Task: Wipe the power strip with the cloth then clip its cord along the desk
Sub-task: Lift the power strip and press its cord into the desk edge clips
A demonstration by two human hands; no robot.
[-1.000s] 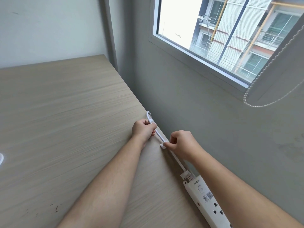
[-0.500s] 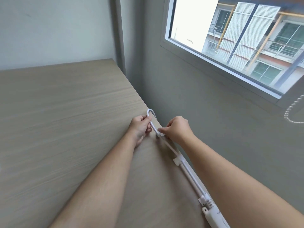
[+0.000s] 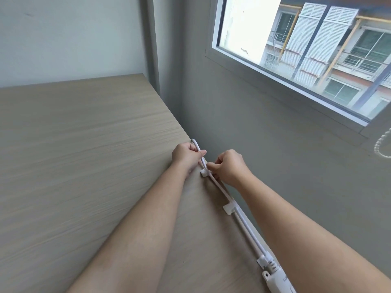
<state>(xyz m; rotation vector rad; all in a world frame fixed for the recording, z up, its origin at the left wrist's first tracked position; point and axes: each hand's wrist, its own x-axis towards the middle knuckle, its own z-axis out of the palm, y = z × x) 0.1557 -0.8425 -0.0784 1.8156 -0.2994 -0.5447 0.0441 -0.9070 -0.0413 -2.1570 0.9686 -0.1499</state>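
Observation:
A white cord [image 3: 245, 227] runs along the right edge of the wooden desk [image 3: 84, 155], next to the grey wall. It leads from the white power strip [image 3: 279, 280], only partly in view at the bottom. Three white clips show: one by the strip [image 3: 263, 261], one midway [image 3: 229, 209] and one far up [image 3: 204, 172]. My left hand [image 3: 187, 157] pinches the cord just beyond the far clip. My right hand [image 3: 227, 166] grips the cord at that clip, fingertips touching it. No cloth is in view.
The grey wall [image 3: 275, 144] stands right against the desk's right edge. A window [image 3: 296, 49] sits above, and a beaded blind chain [image 3: 380, 144] hangs at the far right. A white wall backs the desk's far edge.
The view has shifted forward along the desk. My right hand left the midway clip and moved up the cord to the far clip. My left hand stayed pinched on the cord.

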